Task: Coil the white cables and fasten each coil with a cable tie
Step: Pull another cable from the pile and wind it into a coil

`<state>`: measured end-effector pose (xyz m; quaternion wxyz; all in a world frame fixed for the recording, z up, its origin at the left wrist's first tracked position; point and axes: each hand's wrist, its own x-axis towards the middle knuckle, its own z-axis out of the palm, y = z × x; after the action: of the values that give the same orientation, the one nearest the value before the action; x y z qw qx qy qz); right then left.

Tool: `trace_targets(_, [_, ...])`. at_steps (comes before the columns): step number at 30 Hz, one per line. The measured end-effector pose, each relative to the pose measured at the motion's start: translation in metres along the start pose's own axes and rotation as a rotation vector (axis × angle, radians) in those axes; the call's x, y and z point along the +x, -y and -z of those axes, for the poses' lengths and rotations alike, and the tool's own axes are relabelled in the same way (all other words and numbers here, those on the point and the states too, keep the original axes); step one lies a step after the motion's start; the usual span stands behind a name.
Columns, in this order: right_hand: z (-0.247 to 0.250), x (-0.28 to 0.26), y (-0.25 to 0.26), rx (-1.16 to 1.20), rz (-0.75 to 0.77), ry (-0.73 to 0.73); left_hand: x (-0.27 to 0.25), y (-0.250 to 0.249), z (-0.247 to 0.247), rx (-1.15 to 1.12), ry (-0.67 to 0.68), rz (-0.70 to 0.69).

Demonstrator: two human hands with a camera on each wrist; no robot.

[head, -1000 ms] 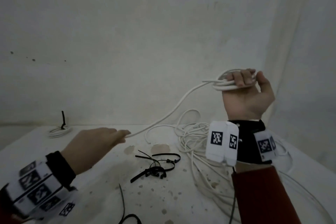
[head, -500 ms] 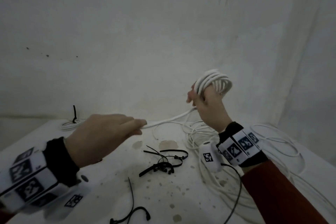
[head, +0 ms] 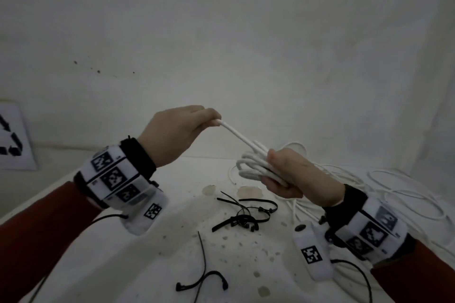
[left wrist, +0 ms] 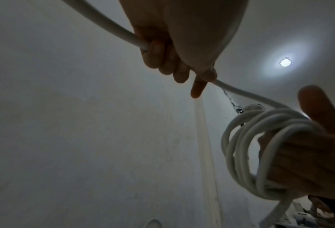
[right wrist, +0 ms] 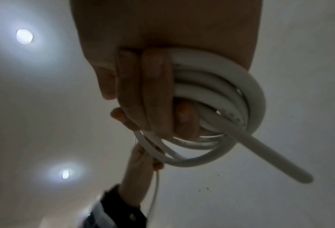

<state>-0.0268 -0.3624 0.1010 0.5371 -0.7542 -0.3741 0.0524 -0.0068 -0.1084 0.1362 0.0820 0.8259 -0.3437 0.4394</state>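
Note:
A white cable coil (head: 252,167) is wound in several loops around the fingers of my right hand (head: 283,177), which grips it above the table's back right. The right wrist view shows the coil (right wrist: 221,98) around the curled fingers (right wrist: 143,92), with a short cable end (right wrist: 269,158) sticking out. My left hand (head: 211,122) is raised to the coil's upper left and grips the taut cable strand (head: 236,134) that runs down into it. Its fingers (left wrist: 160,58) curl round the cable (left wrist: 112,29) in the left wrist view. Black cable ties (head: 246,216) lie in a small heap below the hands.
The stained white table (head: 123,265) meets a white wall at the back. Loose white cable (head: 398,194) sprawls across its right side. One bent black tie (head: 203,270) lies near the front. A sign with black arrows (head: 12,140) leans at the far left.
My left hand rose from near the table and came right, close to the coil. My right hand dropped and turned over with the coil, and the strand between them is now short.

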Motion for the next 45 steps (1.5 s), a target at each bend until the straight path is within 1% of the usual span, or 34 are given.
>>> trace_targets(1, [0.001, -0.001, 0.001, 0.082, 0.010, -0.009, 0.001, 0.000, -0.005, -0.059, 0.010, 0.011])
trace_targets(3, [0.006, -0.003, 0.004, 0.279, 0.071, 0.035, 0.003, -0.003, -0.015, -0.165, 0.029, 0.024])
trace_targets(5, [0.012, -0.004, 0.006, 0.492, 0.113, 0.071, 0.002, -0.008, -0.025, -0.223, 0.064, 0.041])
trace_targets(8, [0.018, -0.008, 0.011, 0.670, 0.179, 0.081, 0.002, -0.010, -0.036, -0.294, 0.102, 0.076])
trace_targets(11, [0.031, -0.014, 0.016, 0.863, 0.280, 0.043, -0.002, 0.001, -0.043, -0.325, 0.079, 0.178])
trace_targets(14, [0.044, -0.017, 0.017, 1.034, 0.395, 0.042, -0.010, 0.006, -0.048, -0.278, 0.076, 0.220])
trace_targets(17, [0.045, -0.018, 0.014, 1.083, 0.469, -0.095, -0.014, 0.002, -0.053, -0.196, 0.117, 0.273])
trace_targets(19, [0.043, -0.015, 0.013, 1.105, 0.532, -0.226, -0.019, -0.001, -0.055, -0.051, 0.182, 0.280])
trace_targets(20, [0.042, -0.013, 0.013, 1.117, 0.559, -0.297, -0.022, -0.004, -0.056, 0.057, 0.212, 0.253])
trace_targets(22, [0.040, -0.006, 0.013, 1.133, 0.604, -0.397, -0.029, -0.010, -0.058, 0.233, 0.245, 0.135])
trace_targets(24, [0.038, 0.002, 0.013, 1.104, 0.621, -0.473, -0.031, -0.019, -0.057, 0.331, 0.249, -0.008])
trace_targets(27, [0.038, 0.014, 0.011, 0.995, 0.579, -0.624, -0.032, -0.030, -0.051, 0.321, 0.203, -0.225])
trace_targets(28, [0.038, 0.017, 0.009, 0.949, 0.562, -0.665, -0.033, -0.034, -0.046, 0.313, 0.202, -0.272])
trace_targets(32, [0.030, 0.029, 0.001, 0.668, 0.488, -0.767, -0.033, -0.044, -0.027, 0.264, 0.193, -0.330])
trace_targets(34, [0.020, 0.032, -0.001, 0.465, 0.433, -0.756, -0.030, -0.045, -0.022, 0.247, 0.165, -0.370])
trace_targets(36, [0.011, 0.035, -0.003, 0.259, 0.384, -0.685, -0.027, -0.047, -0.016, 0.231, 0.145, -0.386])
trace_targets(39, [-0.001, 0.037, -0.006, 0.028, 0.293, -0.487, -0.021, -0.047, -0.007, 0.210, 0.089, -0.395])
trace_targets(42, [-0.012, 0.033, -0.006, -0.040, 0.155, -0.242, -0.018, -0.046, -0.001, 0.222, -0.003, -0.402])
trace_targets(45, [-0.023, 0.030, -0.003, -0.045, 0.076, -0.086, -0.019, -0.041, 0.001, 0.214, -0.121, -0.347])
